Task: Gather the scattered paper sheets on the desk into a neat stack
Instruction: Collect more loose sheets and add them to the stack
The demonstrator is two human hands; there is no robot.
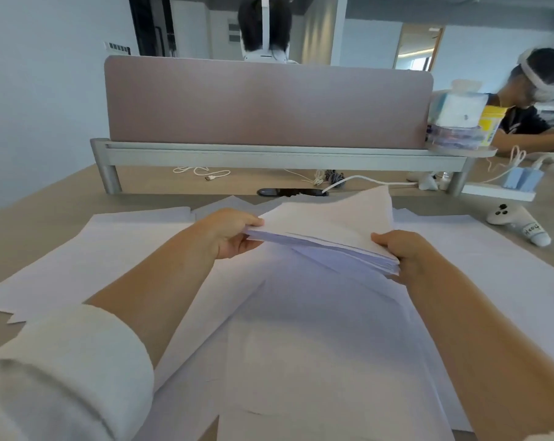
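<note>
Above the middle of the desk [46, 198], both hands held a partly gathered bundle of paper [326, 227] lifted clear of the surface: the left hand [229, 233] pinched its near-left corner, thumb on top, and the right hand [406, 253] clasped its near-right corner, where the layered edges showed unevenly. The step in hand looked like squaring up what had been collected, with the task perhaps midway, since many loose sheets [116, 249] lay spread left, right and beneath the arms. The next move probably called for tapping the bundle's edges level, then taking up more sheets. Open room lay left and near; to the right a white controller [517, 222] sat close to the paper's edge, and at the far side the divider [266, 103] and cables [202, 172] limited reach
</note>
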